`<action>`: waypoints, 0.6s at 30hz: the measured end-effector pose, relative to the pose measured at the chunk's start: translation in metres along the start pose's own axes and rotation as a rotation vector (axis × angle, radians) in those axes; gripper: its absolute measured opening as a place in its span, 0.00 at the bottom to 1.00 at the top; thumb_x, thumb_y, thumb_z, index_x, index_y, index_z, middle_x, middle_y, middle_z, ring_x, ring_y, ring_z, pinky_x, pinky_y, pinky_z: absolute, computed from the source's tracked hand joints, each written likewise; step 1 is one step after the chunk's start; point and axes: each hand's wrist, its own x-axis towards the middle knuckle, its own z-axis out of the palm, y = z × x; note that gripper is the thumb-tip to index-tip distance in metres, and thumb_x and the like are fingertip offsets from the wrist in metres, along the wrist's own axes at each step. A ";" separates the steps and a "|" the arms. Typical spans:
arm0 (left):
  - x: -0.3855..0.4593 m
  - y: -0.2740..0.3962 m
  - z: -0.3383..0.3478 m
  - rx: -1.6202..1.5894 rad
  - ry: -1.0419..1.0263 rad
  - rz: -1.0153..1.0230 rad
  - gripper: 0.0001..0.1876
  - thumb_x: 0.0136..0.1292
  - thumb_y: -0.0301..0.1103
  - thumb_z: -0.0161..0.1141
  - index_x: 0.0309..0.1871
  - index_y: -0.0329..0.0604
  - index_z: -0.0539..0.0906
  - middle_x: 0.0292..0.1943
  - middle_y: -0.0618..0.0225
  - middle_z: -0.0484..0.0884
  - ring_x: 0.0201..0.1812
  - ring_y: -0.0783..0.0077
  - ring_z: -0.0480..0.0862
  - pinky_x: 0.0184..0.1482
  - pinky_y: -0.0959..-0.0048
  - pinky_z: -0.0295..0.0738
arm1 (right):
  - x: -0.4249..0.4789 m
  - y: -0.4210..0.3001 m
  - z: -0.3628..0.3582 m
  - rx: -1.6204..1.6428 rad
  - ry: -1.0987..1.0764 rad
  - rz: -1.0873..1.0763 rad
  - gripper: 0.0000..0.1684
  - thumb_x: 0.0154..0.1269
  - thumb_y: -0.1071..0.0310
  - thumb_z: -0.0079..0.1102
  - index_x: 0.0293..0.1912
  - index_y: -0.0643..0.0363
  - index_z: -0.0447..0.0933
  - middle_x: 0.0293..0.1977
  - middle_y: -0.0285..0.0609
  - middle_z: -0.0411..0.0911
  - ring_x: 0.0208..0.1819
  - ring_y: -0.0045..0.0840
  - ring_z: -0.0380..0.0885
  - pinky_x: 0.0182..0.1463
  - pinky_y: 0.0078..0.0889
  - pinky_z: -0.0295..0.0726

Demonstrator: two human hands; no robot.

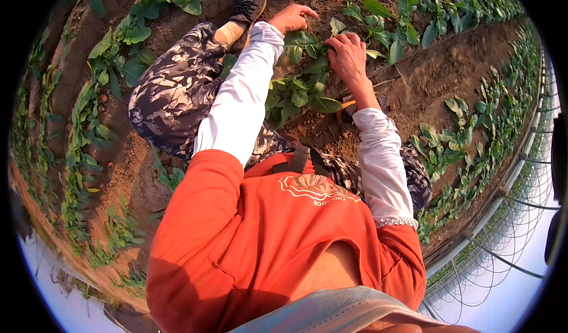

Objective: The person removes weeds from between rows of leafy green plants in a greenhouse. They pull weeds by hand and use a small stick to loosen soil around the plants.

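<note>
A low row of leafy green plants (300,94) grows from the soil between my legs. My left hand (290,18) is over its far end, just above a broad leaf (298,44). One finger stretches out over bare soil, the others bend, and nothing shows in the hand. To the right, my right hand (348,60) reaches down with curled fingers, its fingertips against the plants' edge beside a small pale leaf (337,26). The palm is turned away, so whether it grips a leaf or stem is hidden.
My left shoe (249,6) rests beside the row. More crop rows run on the left (82,124) and on the right (477,142), with brown soil (437,73) between. A metal rail with wire mesh (506,191) edges the plot at far right.
</note>
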 end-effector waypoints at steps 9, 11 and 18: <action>0.015 0.023 0.021 0.297 -0.364 -0.098 0.26 0.43 0.28 0.68 0.51 0.40 0.79 0.41 0.65 0.80 0.43 0.70 0.79 0.44 0.72 0.75 | -0.020 -0.003 -0.007 0.013 0.076 -0.004 0.15 0.50 0.71 0.60 0.40 0.45 0.80 0.41 0.30 0.76 0.55 0.32 0.67 0.53 0.39 0.65; 0.018 0.017 0.020 0.236 -0.422 -0.127 0.23 0.47 0.30 0.68 0.50 0.39 0.79 0.41 0.66 0.80 0.41 0.71 0.80 0.44 0.72 0.76 | -0.023 -0.004 -0.005 0.026 0.095 -0.010 0.15 0.49 0.72 0.60 0.39 0.45 0.79 0.41 0.29 0.76 0.54 0.32 0.68 0.53 0.39 0.66; 0.011 0.016 0.029 0.222 -0.440 -0.137 0.21 0.50 0.30 0.68 0.50 0.40 0.80 0.39 0.65 0.83 0.40 0.71 0.81 0.40 0.71 0.77 | -0.038 -0.007 -0.004 0.043 0.158 0.011 0.15 0.50 0.73 0.60 0.40 0.47 0.79 0.42 0.30 0.76 0.53 0.32 0.69 0.53 0.38 0.66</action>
